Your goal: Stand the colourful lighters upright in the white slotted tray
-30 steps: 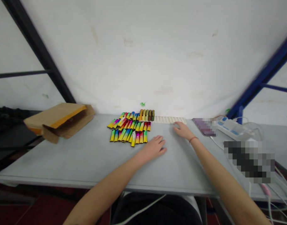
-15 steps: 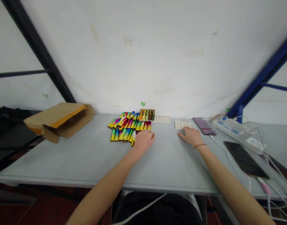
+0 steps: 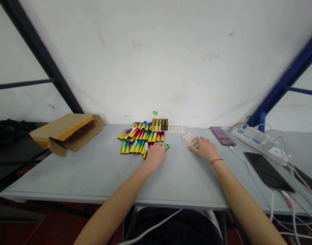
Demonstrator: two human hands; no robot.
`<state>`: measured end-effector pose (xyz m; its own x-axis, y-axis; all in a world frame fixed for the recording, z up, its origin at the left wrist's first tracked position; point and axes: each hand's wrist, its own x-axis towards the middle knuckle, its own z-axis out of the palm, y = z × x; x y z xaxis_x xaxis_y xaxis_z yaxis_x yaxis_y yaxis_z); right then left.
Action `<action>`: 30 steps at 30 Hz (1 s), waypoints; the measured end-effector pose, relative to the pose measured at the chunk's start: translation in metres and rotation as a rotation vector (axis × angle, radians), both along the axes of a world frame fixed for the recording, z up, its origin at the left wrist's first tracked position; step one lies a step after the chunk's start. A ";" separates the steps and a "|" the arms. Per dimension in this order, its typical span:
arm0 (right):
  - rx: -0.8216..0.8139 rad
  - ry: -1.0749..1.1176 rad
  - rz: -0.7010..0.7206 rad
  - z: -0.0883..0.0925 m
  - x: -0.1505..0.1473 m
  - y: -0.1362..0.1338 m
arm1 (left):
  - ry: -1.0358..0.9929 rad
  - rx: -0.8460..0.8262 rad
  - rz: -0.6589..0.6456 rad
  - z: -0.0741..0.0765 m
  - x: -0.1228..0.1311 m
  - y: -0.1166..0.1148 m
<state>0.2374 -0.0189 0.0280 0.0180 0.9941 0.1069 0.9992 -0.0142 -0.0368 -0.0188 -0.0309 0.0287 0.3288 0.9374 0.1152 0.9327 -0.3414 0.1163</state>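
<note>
My left hand (image 3: 156, 157) is closed round a green-ended lighter (image 3: 167, 147) at the right edge of the colourful lighters (image 3: 136, 146), which lie in rough rows on the grey table. Its fingertips are partly hidden. My right hand (image 3: 205, 149) grips the right side of a white tray with holes (image 3: 189, 139), tilted askew on the table. A second white tray (image 3: 177, 129) lies flat by the wall, just right of a group of upright lighters (image 3: 160, 124).
An open cardboard box (image 3: 62, 129) lies on its side at the left. On the right are a purple phone (image 3: 220, 135), a black phone (image 3: 268, 172), a white power strip (image 3: 263, 144) and loose white cables. A white wall (image 3: 166, 61) stands behind the table.
My right hand has pulled the white tray left and nearer, turning it. A green lighter end now shows beside my left hand, which has barely moved.
</note>
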 end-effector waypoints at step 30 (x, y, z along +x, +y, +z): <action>-0.032 0.217 0.369 -0.029 0.026 0.003 | -1.818 -0.563 0.245 0.004 0.026 0.020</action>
